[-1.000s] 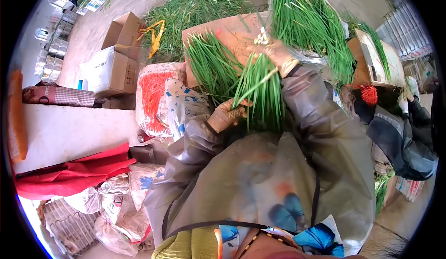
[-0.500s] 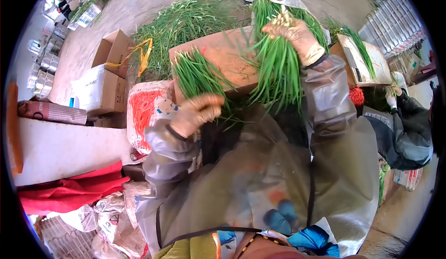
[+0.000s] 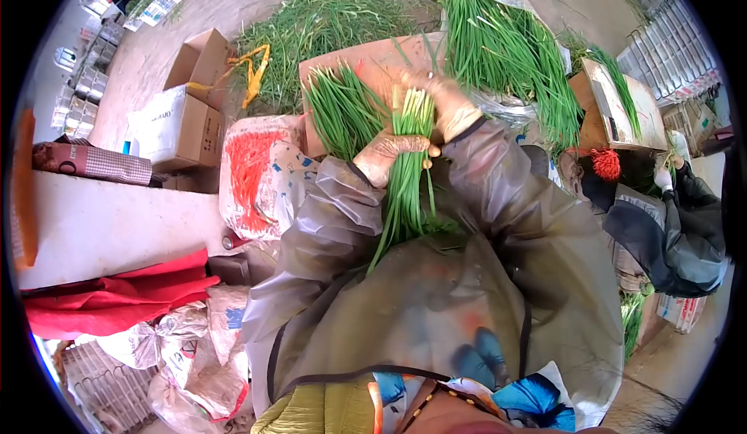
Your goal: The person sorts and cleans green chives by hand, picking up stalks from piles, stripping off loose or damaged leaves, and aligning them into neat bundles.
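Note:
My left hand (image 3: pixel 389 152) wears a pale, soiled glove and is wrapped round the middle of a bunch of garlic chives (image 3: pixel 408 177). Pale stem ends point up and away from me, while the green leaves hang toward my lap. Beside those stem ends is my right hand (image 3: pixel 445 101), gloved too; its fingers are blurred, so I cannot see whether they grip anything. A second pile of chives (image 3: pixel 342 111) lies on the brown board (image 3: pixel 381 67) just left of the bunch. More loose chives (image 3: pixel 506 53) are heaped on a plastic sheet at the right.
Red ties (image 3: pixel 253 181) lie on a white sack (image 3: pixel 292 193) at my left. Behind it stands an open cardboard box (image 3: pixel 191 115). Cut greens (image 3: pixel 327 18) cover the floor ahead. At far right a co-worker's sleeve (image 3: pixel 692 216) shows near a tilted board (image 3: pixel 611 103).
My right hand, which held chives over the right heap, has come to the middle. My left hand has moved right and closed round a bunch. The camera view has shifted slightly.

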A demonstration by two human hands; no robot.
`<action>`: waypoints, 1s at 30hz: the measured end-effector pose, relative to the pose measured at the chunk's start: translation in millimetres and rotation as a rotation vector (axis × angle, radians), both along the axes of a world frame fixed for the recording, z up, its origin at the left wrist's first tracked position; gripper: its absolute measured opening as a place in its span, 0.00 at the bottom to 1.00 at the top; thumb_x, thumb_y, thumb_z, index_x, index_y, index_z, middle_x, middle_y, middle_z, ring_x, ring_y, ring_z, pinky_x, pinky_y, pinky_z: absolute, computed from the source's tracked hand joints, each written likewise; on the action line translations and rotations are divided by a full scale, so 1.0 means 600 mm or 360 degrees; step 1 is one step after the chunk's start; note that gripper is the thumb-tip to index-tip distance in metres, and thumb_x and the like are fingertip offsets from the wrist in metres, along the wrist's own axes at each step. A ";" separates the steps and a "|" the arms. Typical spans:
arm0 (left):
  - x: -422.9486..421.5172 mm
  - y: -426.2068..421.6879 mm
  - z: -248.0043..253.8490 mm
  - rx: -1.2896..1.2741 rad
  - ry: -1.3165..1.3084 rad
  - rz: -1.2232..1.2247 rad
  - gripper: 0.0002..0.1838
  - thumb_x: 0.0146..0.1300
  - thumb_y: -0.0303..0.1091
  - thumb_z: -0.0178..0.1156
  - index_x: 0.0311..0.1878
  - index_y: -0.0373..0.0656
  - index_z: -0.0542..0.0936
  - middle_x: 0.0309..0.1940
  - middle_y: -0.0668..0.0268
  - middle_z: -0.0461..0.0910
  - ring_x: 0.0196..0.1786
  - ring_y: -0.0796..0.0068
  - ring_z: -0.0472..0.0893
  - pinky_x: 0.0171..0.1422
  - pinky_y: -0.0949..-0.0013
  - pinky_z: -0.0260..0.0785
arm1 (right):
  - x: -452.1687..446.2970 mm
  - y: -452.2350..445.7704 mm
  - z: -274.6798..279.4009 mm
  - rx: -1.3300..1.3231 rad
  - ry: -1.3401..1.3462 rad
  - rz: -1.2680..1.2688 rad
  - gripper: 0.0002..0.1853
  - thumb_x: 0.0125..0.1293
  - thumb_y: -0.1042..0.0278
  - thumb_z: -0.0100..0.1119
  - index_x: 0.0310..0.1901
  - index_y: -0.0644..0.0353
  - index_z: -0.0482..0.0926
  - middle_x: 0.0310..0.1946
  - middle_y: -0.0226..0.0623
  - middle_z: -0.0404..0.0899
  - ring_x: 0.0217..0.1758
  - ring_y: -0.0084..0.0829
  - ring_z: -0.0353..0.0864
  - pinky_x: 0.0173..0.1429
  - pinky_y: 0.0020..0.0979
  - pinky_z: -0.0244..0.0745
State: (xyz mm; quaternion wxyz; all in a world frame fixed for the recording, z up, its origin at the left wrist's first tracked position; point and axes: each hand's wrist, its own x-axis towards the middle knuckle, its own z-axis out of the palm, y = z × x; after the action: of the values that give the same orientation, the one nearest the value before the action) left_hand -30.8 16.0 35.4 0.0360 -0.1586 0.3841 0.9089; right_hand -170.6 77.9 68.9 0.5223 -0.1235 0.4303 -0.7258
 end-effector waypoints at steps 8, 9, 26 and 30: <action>0.035 0.000 -0.023 0.0252 0.0098 -0.0056 0.27 0.54 0.35 0.63 0.57 0.40 0.69 0.43 0.54 0.79 0.44 0.65 0.80 0.49 0.64 0.73 | -0.051 -0.030 0.031 0.0267 0.1825 0.0920 0.28 0.61 0.37 0.48 0.49 0.54 0.77 0.49 0.40 0.75 0.55 0.36 0.71 0.59 0.34 0.64; 0.037 -0.006 -0.033 0.0328 -0.0008 -0.0016 0.27 0.54 0.36 0.63 0.58 0.40 0.68 0.44 0.52 0.78 0.47 0.59 0.79 0.53 0.59 0.72 | -0.037 -0.025 0.025 0.0236 0.1951 0.1066 0.31 0.60 0.35 0.46 0.51 0.54 0.76 0.49 0.41 0.75 0.55 0.37 0.71 0.60 0.34 0.63; 0.039 -0.095 0.060 -0.0519 0.0393 0.0627 0.19 0.50 0.33 0.65 0.46 0.41 0.76 0.27 0.64 0.78 0.32 0.74 0.77 0.37 0.74 0.69 | -0.136 -0.026 -0.033 0.0651 0.2274 -0.0286 0.08 0.54 0.68 0.58 0.36 0.57 0.78 0.26 0.32 0.79 0.29 0.24 0.76 0.38 0.26 0.70; 0.080 -0.226 0.078 -0.0176 0.1089 0.1181 0.15 0.54 0.29 0.64 0.45 0.45 0.74 0.33 0.67 0.75 0.42 0.70 0.75 0.54 0.59 0.68 | -0.143 0.041 -0.065 0.0759 0.1613 0.0040 0.11 0.57 0.63 0.61 0.37 0.60 0.79 0.24 0.33 0.78 0.27 0.20 0.74 0.35 0.26 0.70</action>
State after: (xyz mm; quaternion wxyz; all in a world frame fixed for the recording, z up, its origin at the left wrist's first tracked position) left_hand 17.0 -119.5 82.4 -0.4258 0.0207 0.3392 0.8386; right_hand -256.5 102.3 30.1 0.2723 -0.3405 0.7782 -0.4520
